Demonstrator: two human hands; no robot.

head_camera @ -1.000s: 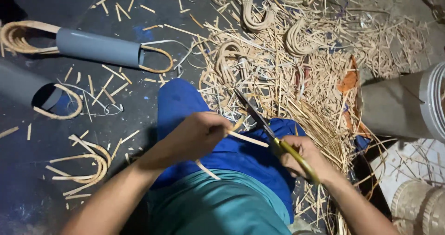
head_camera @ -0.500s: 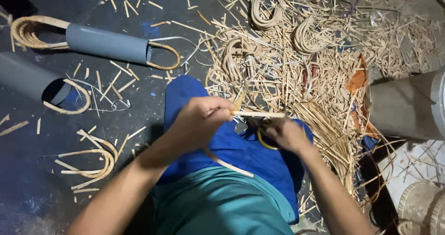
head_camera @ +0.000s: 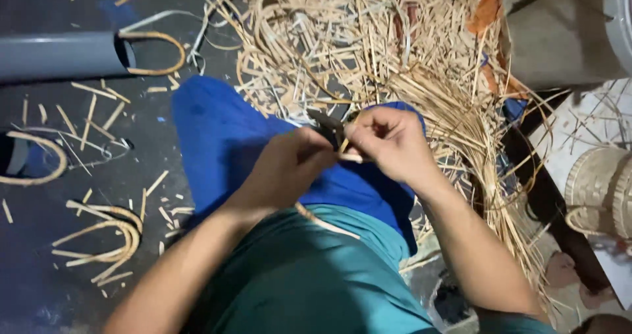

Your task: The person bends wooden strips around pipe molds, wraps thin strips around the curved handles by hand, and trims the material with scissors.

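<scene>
Cane [head_camera: 327,223], a pale thin strip, runs from under the left hand [head_camera: 288,171] down across the teal shirt [head_camera: 309,275]; its far end meets the right hand [head_camera: 390,143] over the blue trousers [head_camera: 224,136]. Left fingers are curled closed around the strip. Right fingers are pinched closed on its tip and seemingly on dark shears [head_camera: 324,120], whose blades poke out between both hands, though the grip is hidden. Just beyond the hands lies a thick heap of cane offcuts [head_camera: 368,38], spreading right and near along a dark beam [head_camera: 546,196]. Far left lies a grey pipe [head_camera: 62,54] with a cane loop [head_camera: 158,51] at its mouth; bent loops [head_camera: 108,238] lie near left. A woven basket [head_camera: 596,189] sits at the right edge. Dark floor [head_camera: 39,281] on the left, littered with short bits, gives the most open room.
</scene>
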